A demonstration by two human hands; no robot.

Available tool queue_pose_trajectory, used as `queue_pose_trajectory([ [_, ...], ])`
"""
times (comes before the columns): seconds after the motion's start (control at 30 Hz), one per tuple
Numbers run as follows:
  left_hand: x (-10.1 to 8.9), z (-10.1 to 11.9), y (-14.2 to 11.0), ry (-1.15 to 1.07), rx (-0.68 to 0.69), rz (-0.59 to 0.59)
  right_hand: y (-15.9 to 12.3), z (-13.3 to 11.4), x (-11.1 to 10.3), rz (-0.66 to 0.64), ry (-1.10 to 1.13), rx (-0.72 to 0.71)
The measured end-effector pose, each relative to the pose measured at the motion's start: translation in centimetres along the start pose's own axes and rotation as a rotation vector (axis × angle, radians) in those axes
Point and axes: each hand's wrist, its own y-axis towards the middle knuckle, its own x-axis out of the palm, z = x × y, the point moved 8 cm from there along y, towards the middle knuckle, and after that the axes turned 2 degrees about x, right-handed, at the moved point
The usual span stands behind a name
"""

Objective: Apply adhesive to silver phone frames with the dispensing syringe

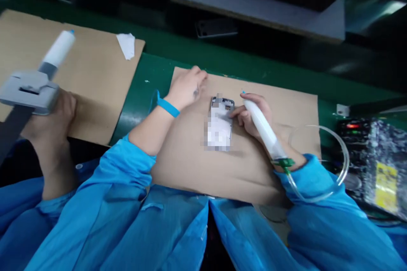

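Note:
My right hand point(254, 114) is closed around a white dispensing syringe point(263, 129). The syringe has a blue tip and a green cap, from which a clear tube point(345, 156) loops to the right. Beside these fingers, a phone's inner frame point(221, 125) lies on the cardboard sheet point(197, 169); part of it is pixelated, and a fingertip is at its right edge. My left hand point(189, 84), with a blue wrist strap point(168, 106), rests at the sheet's upper left corner. Its fingers are curled, and whatever they may hold is hidden.
At left, a co-worker's hand point(52, 116) is beside a grey device point(30, 89) and a white tube point(60, 48), over another cardboard sheet point(95, 84) with a paper scrap point(127, 45). A box point(365, 156) with a red display stands right. A shelf point(254, 6) spans the back.

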Motion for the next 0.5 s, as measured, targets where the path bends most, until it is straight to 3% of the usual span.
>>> queue_pose_trajectory([
  [0.1,-0.5,-1.8,0.5,0.063,-0.042,0.048,-0.9,0.0,0.1,-0.135,-0.128,-0.041],
  [0.2,-0.5,-2.3,0.7,0.077,-0.063,0.059,-1.5,0.0,0.8,-0.23,-0.243,-0.074],
  [0.3,-0.3,-1.9,0.7,0.105,-0.097,0.019,-0.1,1.0,0.0,-0.204,-0.35,-0.099],
  [0.43,-0.5,-0.8,0.5,0.189,-0.103,-0.021,5.6,1.7,-7.2,0.19,-0.424,-0.213],
  [0.5,-0.5,-0.5,0.3,0.231,-0.104,-0.041,9.1,1.8,-10.4,0.236,-0.396,-0.257],
])
